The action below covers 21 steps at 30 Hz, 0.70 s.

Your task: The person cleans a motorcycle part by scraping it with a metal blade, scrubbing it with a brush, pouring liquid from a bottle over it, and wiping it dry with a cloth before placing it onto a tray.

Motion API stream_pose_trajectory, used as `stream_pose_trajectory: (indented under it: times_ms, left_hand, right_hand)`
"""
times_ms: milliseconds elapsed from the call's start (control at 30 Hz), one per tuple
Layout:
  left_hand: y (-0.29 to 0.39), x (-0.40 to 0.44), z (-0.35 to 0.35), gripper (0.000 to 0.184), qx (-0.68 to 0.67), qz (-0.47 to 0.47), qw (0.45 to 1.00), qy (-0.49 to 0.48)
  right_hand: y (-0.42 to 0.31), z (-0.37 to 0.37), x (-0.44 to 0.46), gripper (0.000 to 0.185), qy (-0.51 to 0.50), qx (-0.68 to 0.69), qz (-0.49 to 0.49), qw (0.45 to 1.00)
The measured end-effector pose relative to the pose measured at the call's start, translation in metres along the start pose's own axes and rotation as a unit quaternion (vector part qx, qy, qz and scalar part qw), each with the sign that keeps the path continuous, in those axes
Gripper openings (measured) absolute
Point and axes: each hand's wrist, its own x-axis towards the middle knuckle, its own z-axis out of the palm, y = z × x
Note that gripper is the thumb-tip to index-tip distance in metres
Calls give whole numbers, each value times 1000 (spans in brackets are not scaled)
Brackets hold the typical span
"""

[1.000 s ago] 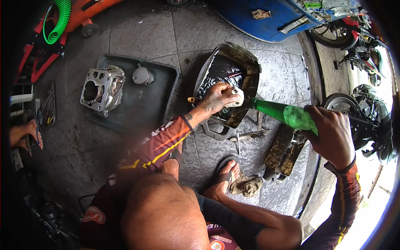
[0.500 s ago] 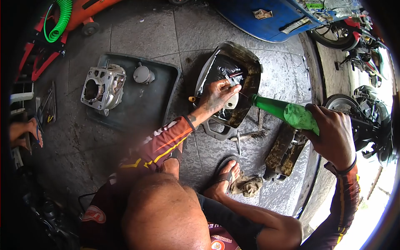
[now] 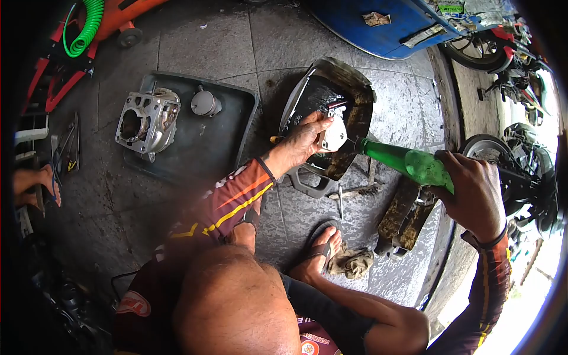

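My left hand (image 3: 302, 139) is closed on a pale metal engine part (image 3: 334, 135), with its light flat face turned toward the bottle. It holds the part over an oily cut-open plastic can (image 3: 366, 115) with dark liquid (image 3: 312, 97) in it. In my right hand (image 3: 474, 188) is a green bottle (image 3: 397, 158), gripped around its base and tilted on its side. The bottle's mouth points left at the part, with a thin trickle in the gap between them. My left fingers hide part of the metal piece.
Left of the can, a black tray (image 3: 207, 155) holds an engine cylinder block (image 3: 148, 124) and a piston (image 3: 205, 103). A dirty metal piece (image 3: 408, 216), a T-shaped tool (image 3: 341, 200) and a rag (image 3: 352, 262) lie near my foot. Motorcycles stand at right.
My left hand has turned the metal part, so more of its pale face shows. The green bottle has stayed almost in place, still tilted.
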Motion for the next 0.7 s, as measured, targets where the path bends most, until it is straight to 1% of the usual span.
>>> stream_pose_trajectory:
  times_ms: [133,200,267,300,367,467,500,567,600,700]
  left_hand:
    - [5,-4,1,18,-2,4,1000,-8]
    - [8,-5,4,25,-18,15,1000,16]
    - [4,-4,4,33,-31,33,998,34]
    - [3,-2,1,33,-31,32,998,34]
    - [3,2,-3,34,-70,3,997,26]
    - [3,0,-5,32,-92,21,996,2]
    - [3,1,-6,32,-92,20,996,2]
    - [4,3,-8,33,-45,15,999,-17]
    - [8,-2,2,33,-65,38,997,15]
    - [13,-5,1,34,-59,19,998,-4]
  right_hand:
    - [-2,-1,-1,34,-23,-2,3,1000]
    - [-2,2,-3,42,-31,16,3,999]
    - [-3,3,-2,42,-24,20,0,1000]
    - [-4,3,-2,42,-17,24,-4,1000]
    - [-5,2,-1,43,-20,27,-5,999]
    - [-5,0,-1,44,-26,38,-8,999]
    - [-4,0,0,46,-28,47,-9,998]
    - [-2,-2,1,47,-39,40,-7,998]
    - [-1,-3,1,49,-51,33,-4,998]
    - [1,-3,-1,51,-43,40,8,998]
